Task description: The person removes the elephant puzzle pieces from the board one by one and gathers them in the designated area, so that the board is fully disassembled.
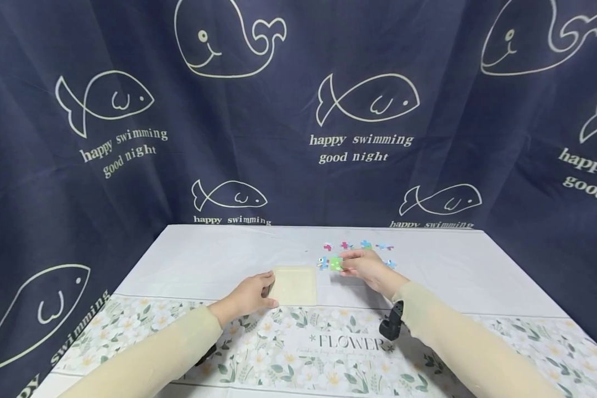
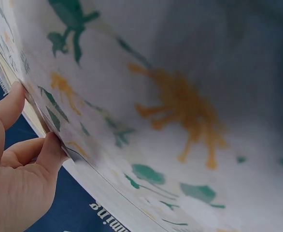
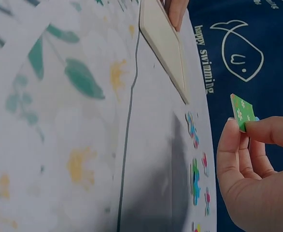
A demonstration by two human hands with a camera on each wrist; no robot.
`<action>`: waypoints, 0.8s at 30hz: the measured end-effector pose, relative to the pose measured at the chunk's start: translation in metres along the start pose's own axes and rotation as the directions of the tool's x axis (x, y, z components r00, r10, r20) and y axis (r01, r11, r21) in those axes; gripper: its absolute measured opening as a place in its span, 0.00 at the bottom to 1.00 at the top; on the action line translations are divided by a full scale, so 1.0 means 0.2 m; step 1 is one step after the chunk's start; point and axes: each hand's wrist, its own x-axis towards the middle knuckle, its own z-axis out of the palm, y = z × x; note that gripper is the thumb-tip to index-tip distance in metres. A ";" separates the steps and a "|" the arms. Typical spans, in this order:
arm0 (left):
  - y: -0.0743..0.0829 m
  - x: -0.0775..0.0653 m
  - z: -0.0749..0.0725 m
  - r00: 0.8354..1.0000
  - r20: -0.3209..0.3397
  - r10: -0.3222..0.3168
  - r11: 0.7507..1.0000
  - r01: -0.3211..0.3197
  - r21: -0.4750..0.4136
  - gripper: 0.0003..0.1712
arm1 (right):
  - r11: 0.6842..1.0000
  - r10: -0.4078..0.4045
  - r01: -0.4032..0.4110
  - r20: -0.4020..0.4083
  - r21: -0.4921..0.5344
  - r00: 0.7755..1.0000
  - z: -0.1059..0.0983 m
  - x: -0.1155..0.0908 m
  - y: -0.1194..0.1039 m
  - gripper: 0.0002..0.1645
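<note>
My right hand (image 1: 370, 270) pinches a green puzzle piece (image 1: 335, 263) with white flowers between thumb and fingers. In the right wrist view the piece (image 3: 243, 112) is tilted up, raised off the table. To the left, a pale, shallow square tray (image 1: 293, 286) with a raised rim lies flat on the table. My left hand (image 1: 251, 294) holds the tray by its left side, thumb near the front corner and fingers farther back. The left wrist view shows that hand (image 2: 25, 174) with its fingertips at the tray's edge; most of the tray is hidden there.
Several colourful puzzle pieces lie behind and around my right hand, among them a blue and green one (image 1: 366, 244), a red one (image 1: 346, 245) and a blue one (image 1: 321, 262). A floral cloth band (image 1: 258, 354) crosses the table's front. A dark blue curtain (image 1: 288, 121) hangs behind.
</note>
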 end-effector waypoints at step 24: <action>0.00 0.00 -0.01 1.000 0.013 0.001 1.000 -0.001 0.003 0.44 | 0.999 0.034 -0.031 -0.159 0.020 0.987 -0.30 0.05 0.04 0.26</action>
